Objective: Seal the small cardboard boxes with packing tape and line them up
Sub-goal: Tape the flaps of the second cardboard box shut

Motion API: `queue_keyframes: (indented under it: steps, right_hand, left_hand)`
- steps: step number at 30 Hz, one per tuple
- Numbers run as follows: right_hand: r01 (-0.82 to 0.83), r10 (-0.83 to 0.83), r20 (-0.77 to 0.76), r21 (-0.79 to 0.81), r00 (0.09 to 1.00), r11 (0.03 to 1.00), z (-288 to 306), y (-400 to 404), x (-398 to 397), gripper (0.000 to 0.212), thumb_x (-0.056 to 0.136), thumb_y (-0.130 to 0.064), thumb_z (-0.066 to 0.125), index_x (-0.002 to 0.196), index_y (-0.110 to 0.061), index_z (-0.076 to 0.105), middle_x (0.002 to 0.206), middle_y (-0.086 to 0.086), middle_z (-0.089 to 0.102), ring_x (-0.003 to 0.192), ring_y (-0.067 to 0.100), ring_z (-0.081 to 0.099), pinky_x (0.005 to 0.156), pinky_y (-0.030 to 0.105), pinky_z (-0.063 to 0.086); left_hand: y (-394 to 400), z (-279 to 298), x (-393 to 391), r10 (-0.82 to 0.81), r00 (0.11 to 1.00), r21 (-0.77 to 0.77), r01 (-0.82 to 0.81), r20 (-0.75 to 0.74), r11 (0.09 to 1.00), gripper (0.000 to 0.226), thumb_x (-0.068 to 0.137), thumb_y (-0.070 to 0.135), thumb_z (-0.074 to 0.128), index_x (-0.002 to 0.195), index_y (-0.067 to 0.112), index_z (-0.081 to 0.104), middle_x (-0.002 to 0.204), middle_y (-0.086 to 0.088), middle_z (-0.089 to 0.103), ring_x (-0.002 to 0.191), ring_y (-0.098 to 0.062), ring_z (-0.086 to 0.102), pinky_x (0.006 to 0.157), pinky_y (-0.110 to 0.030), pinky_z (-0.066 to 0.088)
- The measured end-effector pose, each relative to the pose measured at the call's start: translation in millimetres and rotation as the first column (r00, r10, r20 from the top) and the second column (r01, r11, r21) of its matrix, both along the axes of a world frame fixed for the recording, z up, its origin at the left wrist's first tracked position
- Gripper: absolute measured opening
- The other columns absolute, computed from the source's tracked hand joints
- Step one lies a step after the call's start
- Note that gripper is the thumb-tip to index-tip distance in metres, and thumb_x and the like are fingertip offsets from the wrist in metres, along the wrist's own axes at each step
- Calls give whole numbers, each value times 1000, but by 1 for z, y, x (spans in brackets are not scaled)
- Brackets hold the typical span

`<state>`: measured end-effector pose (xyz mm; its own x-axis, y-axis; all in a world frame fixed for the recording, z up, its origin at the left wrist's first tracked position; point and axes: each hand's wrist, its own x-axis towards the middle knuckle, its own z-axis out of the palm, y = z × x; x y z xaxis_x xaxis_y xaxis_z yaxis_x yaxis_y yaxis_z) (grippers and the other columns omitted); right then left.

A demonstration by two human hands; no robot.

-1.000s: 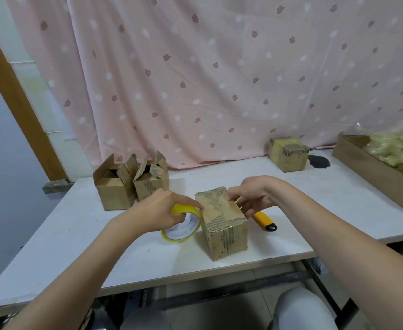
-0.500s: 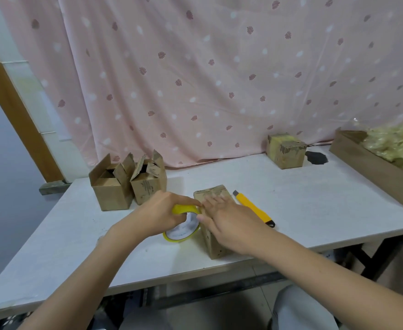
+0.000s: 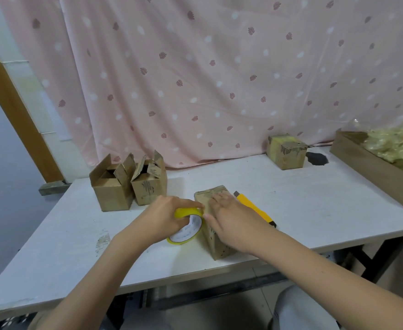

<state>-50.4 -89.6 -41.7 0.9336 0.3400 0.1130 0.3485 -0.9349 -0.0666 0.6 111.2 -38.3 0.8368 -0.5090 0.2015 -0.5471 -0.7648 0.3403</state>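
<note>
A small closed cardboard box (image 3: 213,244) stands near the front edge of the white table (image 3: 291,210). My right hand (image 3: 229,217) lies flat on its top with straight fingers, covering most of it. My left hand (image 3: 169,217) grips a yellow tape roll (image 3: 187,228) held upright against the box's left side. Two open boxes (image 3: 115,189) (image 3: 149,184) with raised flaps stand at the back left. A taped box (image 3: 286,151) sits at the back right by the curtain.
A yellow utility knife (image 3: 255,209) lies just right of the box under my right hand. A long cardboard tray (image 3: 371,167) with yellowish crumpled plastic (image 3: 395,141) takes up the right edge. A dark object (image 3: 317,158) lies beside the taped box. A pink curtain hangs behind.
My right hand moved from the far right side of the box onto its top and now presses flat there. The left hand and tape roll stayed at the box's left side.
</note>
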Motion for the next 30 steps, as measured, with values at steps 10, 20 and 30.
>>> queue_keyframes:
  steps: [10, 20, 30]
  right_hand:
    - [-29, 34, 71, -72, 997, 997, -11, 3, 1, 68, 102, -49, 15, 157, -10, 8, 164, 11, 7, 152, 21, 5, 109, 23, -14]
    - [-22, 26, 100, -38, 995, 999, -14, 7, 2, 61, 105, -37, 27, 158, -11, 9, 164, 13, 10, 152, 24, 10, 115, 25, -10]
    - [3, -2, 52, -24, 999, 1000, -7, 8, -2, 61, 106, -42, 23, 158, -15, 7, 165, 8, 7, 152, 20, 5, 109, 20, -13]
  left_hand:
    - [9, -9, -8, -2, 1000, -48, 1, -9, 999, 62, 81, 14, 57, 126, 56, 58, 87, 3, 64, 73, -11, 55, 60, -15, 40]
    - [19, -6, -6, 25, 1000, -123, -25, -3, 992, 51, 83, 23, 65, 123, 55, 60, 93, 14, 68, 85, -1, 58, 69, -14, 44]
    - [37, -18, -7, -11, 1000, 33, 12, -5, 999, 58, 90, 20, 62, 131, 60, 50, 81, 10, 52, 78, -5, 49, 71, -16, 38]
